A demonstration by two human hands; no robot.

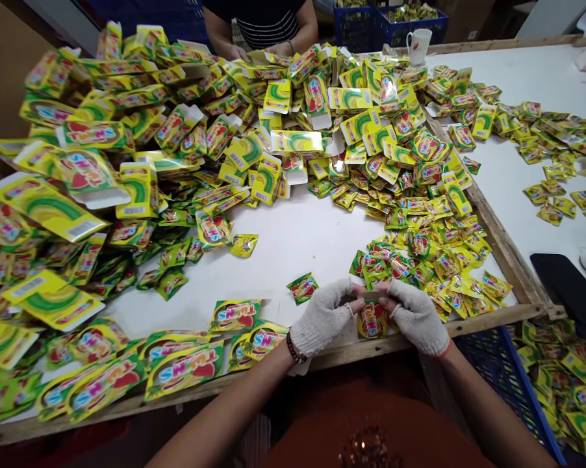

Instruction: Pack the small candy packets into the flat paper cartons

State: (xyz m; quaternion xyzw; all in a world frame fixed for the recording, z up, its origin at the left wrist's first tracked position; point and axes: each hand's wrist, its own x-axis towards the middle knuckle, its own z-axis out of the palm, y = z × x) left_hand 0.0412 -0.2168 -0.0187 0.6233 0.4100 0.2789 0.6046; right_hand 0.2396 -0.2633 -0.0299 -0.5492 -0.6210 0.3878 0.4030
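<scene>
At the table's front edge, my left hand (321, 320) and my right hand (418, 316) wear white gloves with bare fingertips. Between them stands a small printed carton (372, 320), pinched near its top flap from both sides. What is inside the carton is hidden. A single green sachet (303, 288) lies just beyond my left hand. Beyond my right hand spreads a pile of yellow and green sachets (420, 246). Flattened cartons (186, 367) lie in overlapping stacks along the edge to the left.
Opened-up cartons (95, 172) heap high at the left and back. A wooden rail (502, 253) borders the table at right, with a black phone (560, 286) past it. A blue crate (522, 383) of filled cartons sits below. Another person (268, 29) works opposite, near a white mug (418, 47).
</scene>
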